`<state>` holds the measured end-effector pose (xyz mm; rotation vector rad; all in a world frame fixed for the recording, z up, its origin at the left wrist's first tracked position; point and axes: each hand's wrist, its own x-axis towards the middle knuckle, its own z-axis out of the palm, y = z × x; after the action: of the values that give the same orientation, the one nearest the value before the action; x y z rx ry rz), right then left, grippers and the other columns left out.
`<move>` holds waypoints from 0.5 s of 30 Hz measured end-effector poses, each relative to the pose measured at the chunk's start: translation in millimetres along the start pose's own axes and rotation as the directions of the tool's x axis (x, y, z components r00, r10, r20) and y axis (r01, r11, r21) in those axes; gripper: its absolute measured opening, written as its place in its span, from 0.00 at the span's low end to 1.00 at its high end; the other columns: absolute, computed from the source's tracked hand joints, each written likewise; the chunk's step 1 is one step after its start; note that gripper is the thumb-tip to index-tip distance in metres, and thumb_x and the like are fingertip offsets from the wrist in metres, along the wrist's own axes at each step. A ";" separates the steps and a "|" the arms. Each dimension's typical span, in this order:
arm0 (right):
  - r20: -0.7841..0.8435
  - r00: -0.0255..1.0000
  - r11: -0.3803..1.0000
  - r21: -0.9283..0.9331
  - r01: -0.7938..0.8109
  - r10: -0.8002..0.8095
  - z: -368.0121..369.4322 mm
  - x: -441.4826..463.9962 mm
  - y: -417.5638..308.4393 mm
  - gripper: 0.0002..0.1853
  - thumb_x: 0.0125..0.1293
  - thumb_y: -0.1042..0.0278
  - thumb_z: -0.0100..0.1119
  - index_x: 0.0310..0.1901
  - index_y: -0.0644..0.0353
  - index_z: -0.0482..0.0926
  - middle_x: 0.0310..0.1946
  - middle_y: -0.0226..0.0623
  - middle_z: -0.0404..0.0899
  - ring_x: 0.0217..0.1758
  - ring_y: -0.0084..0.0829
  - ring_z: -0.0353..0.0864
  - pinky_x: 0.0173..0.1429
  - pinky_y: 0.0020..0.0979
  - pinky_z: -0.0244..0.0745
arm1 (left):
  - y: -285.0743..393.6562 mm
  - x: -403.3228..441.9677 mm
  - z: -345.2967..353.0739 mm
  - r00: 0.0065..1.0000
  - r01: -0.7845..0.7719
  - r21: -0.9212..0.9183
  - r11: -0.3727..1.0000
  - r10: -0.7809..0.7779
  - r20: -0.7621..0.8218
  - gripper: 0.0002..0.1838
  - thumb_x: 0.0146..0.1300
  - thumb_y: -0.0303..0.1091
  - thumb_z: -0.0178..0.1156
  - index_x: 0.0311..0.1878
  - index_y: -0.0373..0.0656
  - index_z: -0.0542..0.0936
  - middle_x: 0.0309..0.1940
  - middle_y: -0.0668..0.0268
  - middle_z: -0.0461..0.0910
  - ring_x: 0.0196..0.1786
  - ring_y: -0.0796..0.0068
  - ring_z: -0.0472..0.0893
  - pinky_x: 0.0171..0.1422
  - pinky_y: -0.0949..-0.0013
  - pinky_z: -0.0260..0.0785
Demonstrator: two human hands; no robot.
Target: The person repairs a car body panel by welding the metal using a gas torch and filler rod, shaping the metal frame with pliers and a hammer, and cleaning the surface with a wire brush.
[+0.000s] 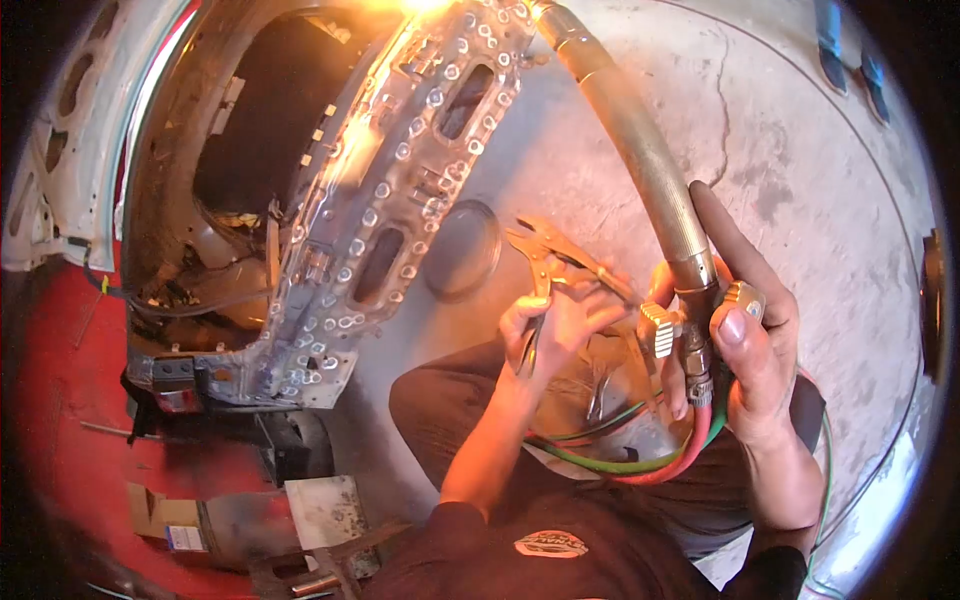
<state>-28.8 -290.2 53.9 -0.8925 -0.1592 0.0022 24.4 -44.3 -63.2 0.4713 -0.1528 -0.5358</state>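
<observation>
My right hand [762, 365] is closed round the valve end of a brass-coloured gas torch [640, 150], its thumb at a ribbed valve knob. Red and green hoses [640, 468] run from the torch's lower end. The torch slants up toward the top of the view, where a bright orange glow shows at the edge. In my left hand [565, 325] are locking pliers [538, 262], jaws pointing upward. Left of both hands stands a bare-metal vehicle panel [410, 190] with long slots and many round weld marks, lit orange near its top.
The panel joins a car body with a dark opening [265, 120]. A box [165, 515] and a pale plate [327, 512] lie at lower left near a red surface [60, 420]. A round disc-like thing [463, 250] is on the concrete floor [800, 200]. Someone's feet [850, 75] show at upper right.
</observation>
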 end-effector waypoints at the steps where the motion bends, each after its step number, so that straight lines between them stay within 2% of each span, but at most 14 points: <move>1: 0.011 1.000 1.000 0.023 0.005 -0.005 -1.5 -0.1 0.3 0.52 0.66 0.44 0.63 0.77 0.74 0.50 0.40 0.51 0.81 0.15 0.26 0.77 0.17 0.23 0.75 | 0.4 -5.5 -6.1 0.999 0.044 -0.007 0.999 -0.044 -0.009 0.34 0.57 0.43 0.60 0.69 0.47 0.72 0.74 0.43 0.63 0.77 0.34 0.60 0.78 0.33 0.54; 3: 0.039 0.999 0.998 0.065 0.026 -0.028 -5.0 0.2 0.6 0.52 0.66 0.45 0.64 0.77 0.75 0.50 0.40 0.51 0.81 0.14 0.26 0.77 0.17 0.23 0.75 | 2.5 -20.2 -10.5 0.984 0.117 0.040 0.992 -0.111 -0.141 0.30 0.60 0.47 0.60 0.65 0.49 0.76 0.73 0.42 0.65 0.75 0.34 0.63 0.74 0.35 0.59; 6: 0.051 0.997 0.993 0.103 0.054 -0.059 -5.0 0.4 -1.1 0.52 0.65 0.45 0.65 0.77 0.75 0.51 0.41 0.51 0.81 0.15 0.25 0.77 0.17 0.22 0.75 | 14.9 -31.3 -12.1 0.937 0.257 0.133 0.957 -0.213 -0.278 0.27 0.62 0.45 0.60 0.62 0.42 0.78 0.71 0.42 0.68 0.70 0.41 0.70 0.69 0.44 0.66; 7: 0.055 0.997 0.993 0.102 0.056 -0.061 -4.4 0.6 -1.6 0.52 0.65 0.46 0.66 0.77 0.74 0.51 0.41 0.51 0.81 0.15 0.25 0.78 0.18 0.22 0.75 | 25.6 -31.9 -7.6 0.903 0.343 0.288 0.894 -0.230 -0.363 0.27 0.62 0.43 0.60 0.62 0.40 0.77 0.70 0.43 0.69 0.69 0.43 0.71 0.69 0.46 0.67; 8: 0.059 0.996 0.993 0.100 0.057 -0.063 -3.8 0.8 -2.1 0.52 0.65 0.46 0.66 0.77 0.74 0.51 0.41 0.51 0.81 0.15 0.25 0.78 0.18 0.22 0.75 | 35.0 -32.8 1.9 0.893 0.357 0.449 0.819 -0.158 -0.422 0.30 0.60 0.41 0.60 0.65 0.38 0.75 0.69 0.45 0.70 0.69 0.48 0.72 0.69 0.50 0.67; 10: 0.070 0.995 0.994 0.087 0.071 -0.077 -4.8 1.5 0.0 0.51 0.66 0.47 0.65 0.77 0.74 0.51 0.41 0.51 0.81 0.16 0.24 0.78 0.18 0.22 0.75 | 52.7 -25.5 40.8 0.849 0.440 0.696 0.568 -0.010 -0.528 0.35 0.58 0.35 0.60 0.71 0.35 0.69 0.66 0.50 0.74 0.68 0.58 0.74 0.69 0.57 0.68; 12: 0.079 0.992 0.992 0.078 0.096 -0.102 -5.7 1.2 2.8 0.48 0.68 0.49 0.63 0.77 0.74 0.53 0.41 0.50 0.81 0.17 0.24 0.78 0.20 0.21 0.74 | 79.6 -17.5 56.3 0.893 0.391 0.881 0.265 0.125 -0.433 0.45 0.53 0.33 0.63 0.77 0.33 0.62 0.69 0.53 0.72 0.70 0.63 0.72 0.74 0.60 0.63; 13: 0.083 0.992 0.993 0.074 0.093 -0.099 -5.6 1.2 2.2 0.47 0.68 0.50 0.62 0.77 0.74 0.53 0.41 0.50 0.81 0.17 0.24 0.78 0.20 0.21 0.74 | 98.6 -15.4 59.3 0.909 0.368 0.926 0.090 0.173 -0.378 0.50 0.51 0.32 0.65 0.79 0.33 0.58 0.71 0.54 0.70 0.73 0.64 0.70 0.77 0.61 0.60; 15: 0.078 0.992 0.994 0.057 0.095 -0.099 -5.2 1.4 1.3 0.44 0.69 0.52 0.60 0.77 0.74 0.54 0.41 0.49 0.82 0.18 0.24 0.78 0.21 0.21 0.74 | 133.7 -7.9 73.3 0.931 0.294 0.941 -0.170 0.276 -0.241 0.52 0.51 0.30 0.66 0.81 0.35 0.55 0.77 0.52 0.62 0.78 0.64 0.63 0.80 0.63 0.54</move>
<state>-26.6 -293.3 49.8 -0.8312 -0.2768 -0.0474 59.5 32.3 64.2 2.2788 -0.1781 -0.1718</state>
